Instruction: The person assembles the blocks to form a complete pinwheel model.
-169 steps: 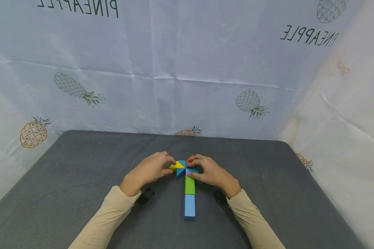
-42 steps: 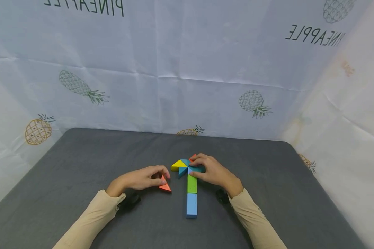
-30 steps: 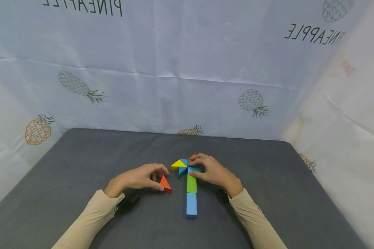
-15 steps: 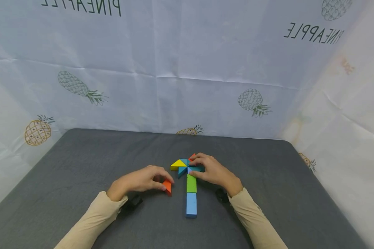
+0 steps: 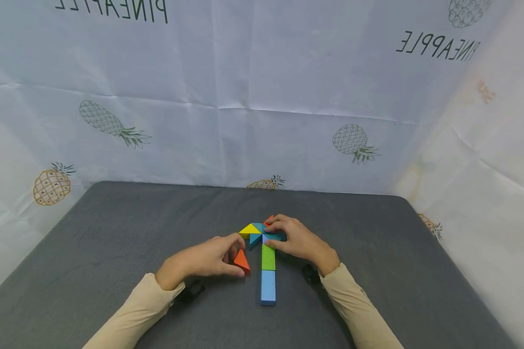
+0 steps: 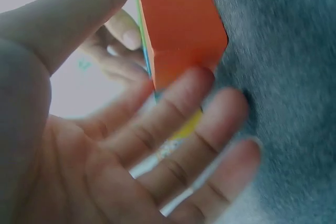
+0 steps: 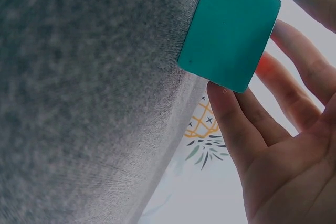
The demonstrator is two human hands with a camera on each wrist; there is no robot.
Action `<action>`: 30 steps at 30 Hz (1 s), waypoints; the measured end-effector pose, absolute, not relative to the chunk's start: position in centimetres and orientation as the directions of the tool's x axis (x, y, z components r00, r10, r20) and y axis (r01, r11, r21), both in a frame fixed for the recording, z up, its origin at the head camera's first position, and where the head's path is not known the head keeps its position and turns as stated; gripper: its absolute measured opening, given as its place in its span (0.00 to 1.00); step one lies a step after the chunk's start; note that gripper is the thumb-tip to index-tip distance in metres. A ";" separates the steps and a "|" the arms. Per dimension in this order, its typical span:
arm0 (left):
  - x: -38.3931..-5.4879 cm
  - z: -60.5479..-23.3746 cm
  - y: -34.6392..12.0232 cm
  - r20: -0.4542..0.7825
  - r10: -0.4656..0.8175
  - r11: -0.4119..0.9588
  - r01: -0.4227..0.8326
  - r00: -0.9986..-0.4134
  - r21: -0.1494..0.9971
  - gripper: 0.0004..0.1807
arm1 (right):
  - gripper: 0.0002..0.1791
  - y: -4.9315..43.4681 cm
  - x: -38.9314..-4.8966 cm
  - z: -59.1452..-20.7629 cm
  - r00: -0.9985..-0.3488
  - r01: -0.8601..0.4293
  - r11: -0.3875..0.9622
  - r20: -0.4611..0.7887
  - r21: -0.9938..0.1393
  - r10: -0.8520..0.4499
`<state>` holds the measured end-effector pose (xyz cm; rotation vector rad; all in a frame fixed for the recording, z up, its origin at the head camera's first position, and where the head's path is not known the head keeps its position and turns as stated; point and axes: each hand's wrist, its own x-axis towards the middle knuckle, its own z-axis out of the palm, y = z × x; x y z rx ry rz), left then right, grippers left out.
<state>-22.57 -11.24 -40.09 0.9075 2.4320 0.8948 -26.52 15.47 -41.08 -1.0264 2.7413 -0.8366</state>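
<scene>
An orange triangular block (image 5: 241, 261) lies between the thumb and fingers of my left hand (image 5: 205, 259), left of a green block (image 5: 268, 258). In the left wrist view, the thumb and fingertips touch opposite ends of this orange block (image 6: 178, 19). My right hand (image 5: 303, 242) spans the right side of a pinwheel of triangular blocks, with a teal block (image 5: 278, 237) between thumb and fingers. Fingertips touch the lower edge of that teal block (image 7: 231, 35) in the right wrist view. A yellow block (image 5: 250, 230), more teal pieces and a partly covered red-orange block (image 5: 269, 221) complete the visible cluster.
Below the green block, a light blue rectangular block (image 5: 268, 287) continues the straight column. Everything lies on a dark grey tabletop (image 5: 157, 213). A white curtain (image 5: 270, 72) printed with pineapples hangs behind the table's far edge.
My left hand has moved from the yellow block down to the orange triangular block, turned it and shifted it slightly right. My right hand keeps its place on the pinwheel.
</scene>
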 end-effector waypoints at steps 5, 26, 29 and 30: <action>-22.0 -40.0 -10.5 -0.156 0.639 0.640 0.408 -0.753 0.651 0.29 | 0.19 15.4 -26.6 -41.1 -0.766 -0.586 0.624 0.102 -0.517 -0.635; -22.1 -40.3 -9.6 -0.005 0.664 0.596 0.525 -0.747 0.608 0.11 | 0.20 15.5 -26.5 -41.1 -0.753 -0.603 0.605 0.120 -0.520 -0.647; -22.2 -40.4 -9.5 0.015 0.658 0.596 0.533 -0.753 0.601 0.10 | 0.20 15.5 -26.5 -41.1 -0.754 -0.604 0.608 0.120 -0.516 -0.646; -22.2 -40.4 -9.5 0.026 0.661 0.593 0.544 -0.750 0.594 0.10 | 0.20 15.5 -26.5 -41.0 -0.755 -0.601 0.608 0.118 -0.518 -0.646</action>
